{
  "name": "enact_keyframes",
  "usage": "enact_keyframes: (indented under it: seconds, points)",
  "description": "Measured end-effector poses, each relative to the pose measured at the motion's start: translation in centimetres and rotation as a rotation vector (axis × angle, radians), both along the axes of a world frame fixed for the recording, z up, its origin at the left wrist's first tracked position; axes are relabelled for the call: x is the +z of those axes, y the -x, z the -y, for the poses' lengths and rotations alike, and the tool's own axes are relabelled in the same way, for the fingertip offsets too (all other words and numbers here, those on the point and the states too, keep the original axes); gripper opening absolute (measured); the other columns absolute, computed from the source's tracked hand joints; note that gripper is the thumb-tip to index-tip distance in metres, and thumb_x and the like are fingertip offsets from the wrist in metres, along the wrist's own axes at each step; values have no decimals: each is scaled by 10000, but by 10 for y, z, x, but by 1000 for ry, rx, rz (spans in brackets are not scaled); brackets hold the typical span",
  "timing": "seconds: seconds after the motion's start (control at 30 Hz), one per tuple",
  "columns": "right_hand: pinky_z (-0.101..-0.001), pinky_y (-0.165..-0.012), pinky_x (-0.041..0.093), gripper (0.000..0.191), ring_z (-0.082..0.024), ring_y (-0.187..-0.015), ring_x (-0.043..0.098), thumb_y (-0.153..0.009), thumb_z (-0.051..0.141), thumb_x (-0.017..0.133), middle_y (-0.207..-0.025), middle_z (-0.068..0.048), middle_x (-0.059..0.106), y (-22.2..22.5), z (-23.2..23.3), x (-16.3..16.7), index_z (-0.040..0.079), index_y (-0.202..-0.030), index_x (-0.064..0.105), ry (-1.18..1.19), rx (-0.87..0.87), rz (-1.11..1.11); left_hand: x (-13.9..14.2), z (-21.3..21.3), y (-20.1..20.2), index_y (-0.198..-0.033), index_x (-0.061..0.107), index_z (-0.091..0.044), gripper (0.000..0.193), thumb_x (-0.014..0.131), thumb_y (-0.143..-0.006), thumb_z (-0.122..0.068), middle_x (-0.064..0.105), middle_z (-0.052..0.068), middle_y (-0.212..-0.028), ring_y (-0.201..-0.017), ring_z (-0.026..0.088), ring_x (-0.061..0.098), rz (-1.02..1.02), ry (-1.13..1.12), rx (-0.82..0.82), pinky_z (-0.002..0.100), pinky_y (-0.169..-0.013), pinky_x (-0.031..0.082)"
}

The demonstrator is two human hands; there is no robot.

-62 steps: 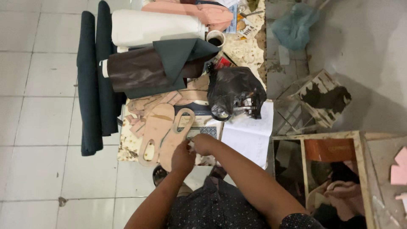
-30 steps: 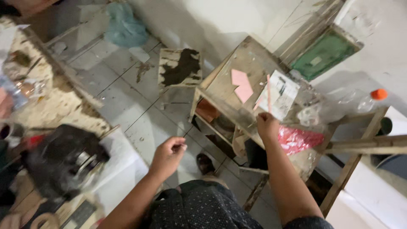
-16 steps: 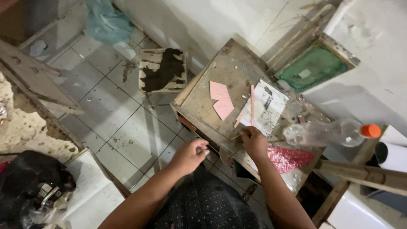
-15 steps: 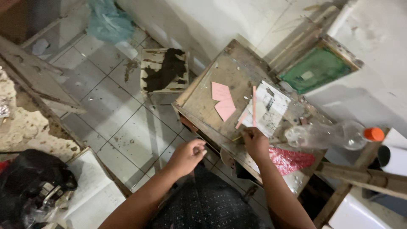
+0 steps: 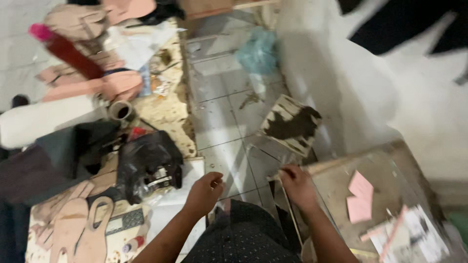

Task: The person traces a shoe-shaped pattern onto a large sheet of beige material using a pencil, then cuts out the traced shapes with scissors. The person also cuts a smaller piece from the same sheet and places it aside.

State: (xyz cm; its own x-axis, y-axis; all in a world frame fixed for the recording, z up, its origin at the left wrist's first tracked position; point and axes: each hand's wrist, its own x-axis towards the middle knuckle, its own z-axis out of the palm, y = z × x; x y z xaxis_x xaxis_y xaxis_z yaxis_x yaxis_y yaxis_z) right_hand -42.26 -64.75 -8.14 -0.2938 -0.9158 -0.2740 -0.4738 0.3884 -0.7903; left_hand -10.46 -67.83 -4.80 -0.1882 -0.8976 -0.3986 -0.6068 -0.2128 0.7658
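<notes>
- Head view: right hand (image 5: 298, 186) pinches a thin pale strip (image 5: 274, 177) at the near corner of the wooden crate (image 5: 341, 180); it looks light and bendy, best held near its end.
- Left hand (image 5: 204, 191) hangs loosely curled, empty, beside the bench (image 5: 170, 117).
- Pink cutouts (image 5: 360, 197) lie on the crate.
</notes>
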Motion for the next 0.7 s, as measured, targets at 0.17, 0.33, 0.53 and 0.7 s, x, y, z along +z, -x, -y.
enact_keyframes:
  seconds: [0.17,0.33,0.53,0.7]
  points:
    - [-355,-808,591,394,-185,-900,733,-921,345,690,-1078,-93,775,-89,163,2,76,-1206,718,39,388,30,-2,56,-47,-1190,677,-55,378,721,-860,-233,745,125,-1060,-944,290,722,41,189,144,401,-839,561]
    - [-387,-779,580,367,-236,-862,729,-935,341,650,-1004,-109,760,-158,353,-14,71,-1179,700,-93,477,90,-18,165,-61,-1171,670,-58,387,754,-820,-201,713,154,-1111,-1062,349,656,196,181,63,450,-910,519]
    - [-434,-852,549,353,-300,-957,708,-914,317,668,-1033,-147,757,-251,576,-53,55,-1146,714,-83,498,-22,-52,319,-67,-1250,585,-73,467,741,-831,-207,614,168,-1286,-1217,365,565,448,12,3,497,-1048,407]
    - [-474,-946,510,357,-392,-1111,653,-927,228,618,-1198,-199,726,-299,651,-100,54,-1233,673,-161,537,-55,-99,380,-80,-1325,541,-77,545,689,-819,-212,491,207,-1483,-1380,386,462,641,16,30,585,-1073,288]
